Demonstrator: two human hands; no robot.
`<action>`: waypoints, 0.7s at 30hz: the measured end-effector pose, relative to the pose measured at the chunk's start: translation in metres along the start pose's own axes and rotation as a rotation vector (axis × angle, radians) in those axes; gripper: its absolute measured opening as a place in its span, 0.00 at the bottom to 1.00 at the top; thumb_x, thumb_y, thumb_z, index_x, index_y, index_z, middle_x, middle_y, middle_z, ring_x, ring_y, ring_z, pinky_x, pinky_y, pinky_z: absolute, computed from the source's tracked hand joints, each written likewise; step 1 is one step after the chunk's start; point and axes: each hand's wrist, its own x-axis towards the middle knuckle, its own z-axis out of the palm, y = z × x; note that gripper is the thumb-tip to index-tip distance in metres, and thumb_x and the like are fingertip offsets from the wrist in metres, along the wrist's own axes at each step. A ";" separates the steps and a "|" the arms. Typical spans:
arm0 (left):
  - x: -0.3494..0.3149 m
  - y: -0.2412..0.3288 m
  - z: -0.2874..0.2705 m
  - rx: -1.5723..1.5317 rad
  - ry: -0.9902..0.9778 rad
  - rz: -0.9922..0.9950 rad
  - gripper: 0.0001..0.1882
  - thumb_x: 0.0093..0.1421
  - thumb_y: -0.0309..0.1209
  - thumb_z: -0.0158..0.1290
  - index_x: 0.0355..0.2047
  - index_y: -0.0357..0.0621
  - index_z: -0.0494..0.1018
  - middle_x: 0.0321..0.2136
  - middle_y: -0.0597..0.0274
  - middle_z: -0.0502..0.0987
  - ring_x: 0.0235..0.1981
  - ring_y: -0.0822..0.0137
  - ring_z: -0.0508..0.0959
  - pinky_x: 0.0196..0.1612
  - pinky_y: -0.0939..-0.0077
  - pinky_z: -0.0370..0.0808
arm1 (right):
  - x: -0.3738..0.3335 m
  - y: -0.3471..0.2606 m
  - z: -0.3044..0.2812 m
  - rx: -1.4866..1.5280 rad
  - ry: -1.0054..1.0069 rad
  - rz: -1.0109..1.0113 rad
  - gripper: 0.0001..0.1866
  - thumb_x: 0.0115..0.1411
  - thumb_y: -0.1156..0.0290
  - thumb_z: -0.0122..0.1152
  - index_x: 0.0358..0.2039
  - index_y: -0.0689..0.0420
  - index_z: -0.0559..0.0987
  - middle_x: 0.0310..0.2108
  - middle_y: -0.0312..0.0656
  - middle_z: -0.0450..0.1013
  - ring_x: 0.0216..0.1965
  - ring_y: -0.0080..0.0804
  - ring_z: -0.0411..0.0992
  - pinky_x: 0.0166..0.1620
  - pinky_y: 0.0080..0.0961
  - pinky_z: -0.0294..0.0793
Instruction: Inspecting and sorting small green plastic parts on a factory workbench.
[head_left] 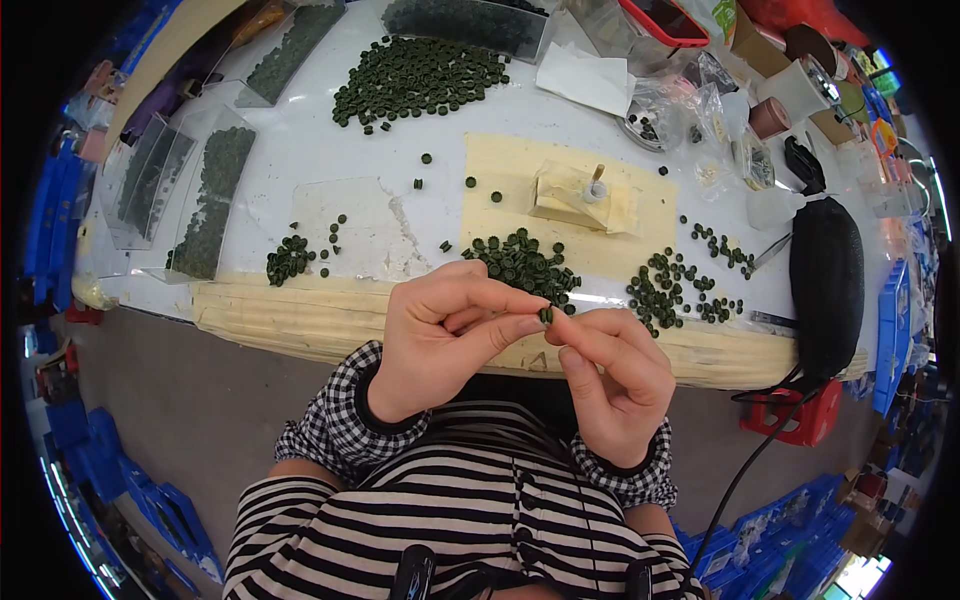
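Observation:
Between the thumb and index finger of my left hand (445, 335) is a small dark green ridged round piece (546, 315), like a tiny cap. My right hand (625, 385) touches its right side with the index fingertip. The right thumb stays apart from the piece, and the other right fingers are loosely curled. Just beyond my hands, a heap of the same green pieces (520, 262) lies near the table's front edge. More of them form a looser group (660, 290) to the right and a small cluster (290, 260) to the left.
A large pile of green pieces (420, 80) lies at the back, near clear trays (215, 205) holding more. A tape-covered block (570, 200) with a small upright peg stands beyond the heap. Black bundle (826, 285), tweezers (772, 250) and a paper sheet (585, 78) lie farther right.

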 end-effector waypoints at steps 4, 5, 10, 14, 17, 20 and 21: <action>0.001 0.003 -0.002 0.076 -0.013 0.032 0.11 0.49 0.20 0.62 0.35 0.43 0.81 0.15 0.74 0.60 0.16 0.82 0.57 0.20 0.86 0.53 | 0.003 0.003 -0.001 -0.112 -0.002 -0.114 0.15 0.53 0.85 0.59 0.42 0.62 0.80 0.32 0.43 0.74 0.29 0.25 0.71 0.30 0.17 0.71; 0.001 0.004 -0.002 0.123 -0.014 0.063 0.11 0.49 0.20 0.62 0.35 0.43 0.81 0.15 0.74 0.60 0.16 0.82 0.57 0.20 0.86 0.53 | 0.002 0.003 0.000 -0.128 0.002 -0.134 0.15 0.53 0.85 0.59 0.42 0.62 0.80 0.32 0.43 0.74 0.29 0.25 0.71 0.30 0.16 0.71; 0.002 0.005 -0.002 0.293 0.008 0.237 0.12 0.49 0.20 0.62 0.36 0.44 0.81 0.15 0.73 0.63 0.16 0.81 0.58 0.19 0.86 0.53 | 0.000 0.003 0.002 0.006 0.001 -0.015 0.15 0.54 0.86 0.59 0.43 0.62 0.80 0.32 0.43 0.74 0.28 0.25 0.72 0.30 0.15 0.71; 0.002 0.002 -0.007 0.133 -0.069 0.092 0.14 0.48 0.19 0.62 0.36 0.45 0.81 0.15 0.71 0.65 0.16 0.80 0.60 0.19 0.86 0.55 | -0.003 0.004 0.004 0.011 0.016 -0.045 0.15 0.53 0.86 0.59 0.42 0.62 0.80 0.32 0.43 0.74 0.28 0.25 0.72 0.30 0.16 0.71; 0.001 0.005 -0.005 0.089 -0.038 0.011 0.10 0.47 0.20 0.63 0.32 0.42 0.81 0.18 0.69 0.74 0.18 0.79 0.60 0.20 0.84 0.56 | -0.002 0.006 0.006 -0.095 0.035 -0.129 0.15 0.53 0.87 0.59 0.42 0.62 0.80 0.31 0.43 0.74 0.28 0.26 0.71 0.30 0.16 0.71; 0.003 0.004 -0.005 0.167 -0.047 0.141 0.14 0.48 0.19 0.62 0.36 0.45 0.81 0.15 0.70 0.66 0.16 0.79 0.61 0.19 0.86 0.57 | -0.002 0.006 0.006 -0.093 0.038 -0.118 0.16 0.52 0.87 0.60 0.42 0.62 0.80 0.31 0.43 0.74 0.27 0.27 0.71 0.29 0.17 0.71; 0.003 0.004 -0.005 0.196 -0.043 0.166 0.14 0.47 0.19 0.62 0.36 0.45 0.81 0.15 0.70 0.66 0.16 0.79 0.61 0.19 0.85 0.57 | -0.002 0.006 0.006 -0.091 0.041 -0.111 0.16 0.52 0.87 0.60 0.42 0.62 0.80 0.31 0.43 0.74 0.27 0.27 0.71 0.29 0.17 0.71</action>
